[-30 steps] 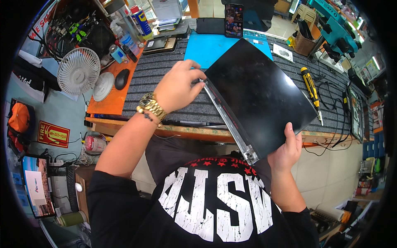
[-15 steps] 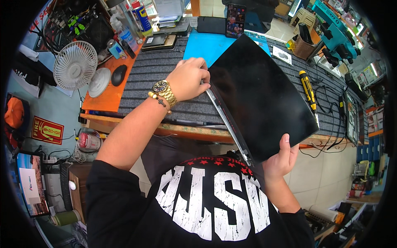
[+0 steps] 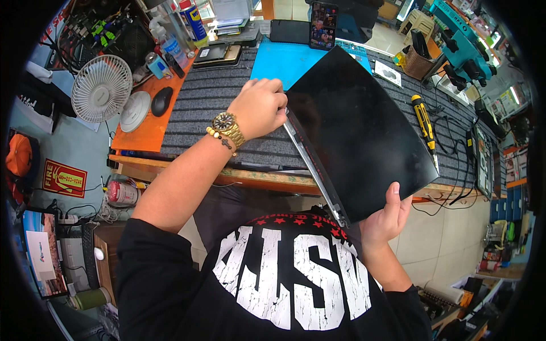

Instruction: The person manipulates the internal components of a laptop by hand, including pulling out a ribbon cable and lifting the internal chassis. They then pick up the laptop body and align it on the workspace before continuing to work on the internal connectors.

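A black laptop screen [image 3: 358,136] is held tilted across the near edge of the workbench, its dark glossy face toward me. Along its left side runs a thin silver strip with hinge-like metal at the bottom end. My left hand [image 3: 261,107], with a gold watch at the wrist, is closed on the upper left edge of the screen; the fingertips are partly hidden. My right hand [image 3: 388,219] supports the lower right corner, thumb on the front and fingers behind the panel.
A yellow-and-black screwdriver [image 3: 424,122] lies right of the screen beside loose black cables. Behind it are a blue mat [image 3: 284,62] and a propped phone [image 3: 323,27]. A white fan [image 3: 102,88] and black mouse [image 3: 162,102] stand left; a teal microscope [image 3: 463,51] is far right.
Both hands keep their hold on the screen, which stays almost where it was. My left hand and wrist have turned very slightly.
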A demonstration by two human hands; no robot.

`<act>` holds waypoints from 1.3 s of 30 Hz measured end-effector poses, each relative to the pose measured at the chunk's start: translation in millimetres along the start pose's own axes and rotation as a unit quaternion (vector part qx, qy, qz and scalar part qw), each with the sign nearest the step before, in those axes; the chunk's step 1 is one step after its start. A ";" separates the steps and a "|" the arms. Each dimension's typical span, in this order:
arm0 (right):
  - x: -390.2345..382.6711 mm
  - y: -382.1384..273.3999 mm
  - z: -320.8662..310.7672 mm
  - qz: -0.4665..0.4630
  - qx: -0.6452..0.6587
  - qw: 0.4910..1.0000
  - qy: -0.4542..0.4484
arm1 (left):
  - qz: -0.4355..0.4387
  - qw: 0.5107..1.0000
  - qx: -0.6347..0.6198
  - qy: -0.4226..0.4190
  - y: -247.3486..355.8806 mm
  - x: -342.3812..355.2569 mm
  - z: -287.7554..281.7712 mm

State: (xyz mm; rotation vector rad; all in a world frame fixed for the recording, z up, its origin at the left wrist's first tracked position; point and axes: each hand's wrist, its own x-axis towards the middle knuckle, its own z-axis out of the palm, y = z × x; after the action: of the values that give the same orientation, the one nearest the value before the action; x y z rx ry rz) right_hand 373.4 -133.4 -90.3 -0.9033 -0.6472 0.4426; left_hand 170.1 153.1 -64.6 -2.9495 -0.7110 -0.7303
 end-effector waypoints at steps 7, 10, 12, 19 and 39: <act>0.7 1.4 -1.6 0.003 0.001 1.000 0.000 | -0.004 0.999 -0.031 0.011 -2.3 -0.5 2.4; 1.4 -1.7 2.5 0.012 0.003 1.000 0.002 | 0.008 0.999 -0.045 0.018 -6.2 -4.8 1.9; 2.6 -1.0 1.4 0.023 0.007 1.000 0.009 | 0.014 0.998 -0.060 0.020 -8.1 -5.5 1.8; 5.2 -1.3 -1.6 0.058 0.041 0.997 0.019 | -0.006 0.987 -0.159 0.001 -15.3 -14.4 -2.1; 36.4 -14.9 -43.0 0.140 -0.026 0.990 -0.020 | -0.077 0.978 -0.196 0.016 -13.3 -18.9 -3.8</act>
State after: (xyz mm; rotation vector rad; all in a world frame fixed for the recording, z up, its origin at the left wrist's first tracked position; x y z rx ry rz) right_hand 430.4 -144.4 -85.5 -1.0414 -0.5715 0.6991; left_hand 147.8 156.5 -70.8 -3.2437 -0.8959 -1.0383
